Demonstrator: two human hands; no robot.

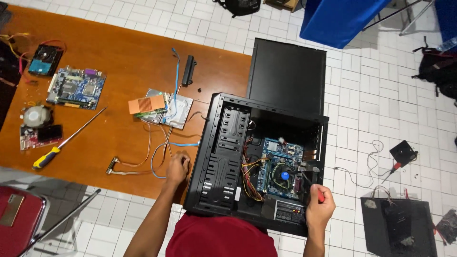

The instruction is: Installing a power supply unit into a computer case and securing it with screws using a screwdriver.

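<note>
Head view, case: a black computer case (223,152) lies on its side with the open side up, half on the brown table (119,62) and half past the table's right edge, over the white tiled floor (381,95).
Head view, right hand: the right hand (319,209) is at the case's near right corner, its grip closed around a red-handled screwdriver (320,194).
Head view, key relation: the screwdriver's dark shaft runs up and to the left from the hand, toward the motherboard (278,166) inside the case, ending near the fan with the blue hub (284,175). The right hand is far nearer to the board than the left.
Head view, left hand: the left hand (177,167) rests on the table, touching the case's left wall, fingers curled; I cannot tell if it pinches anything.
Head view, nearby: loose blue and orange cables (159,152) lie just beside the left hand; a yellow-handled screwdriver (47,157) lies well apart to the left.
Head view, hidden: the screwdriver's tip is lost against dark parts, so which screw it meets cannot be told. The case's near edge is cut off by the red shirt (219,238).
</note>
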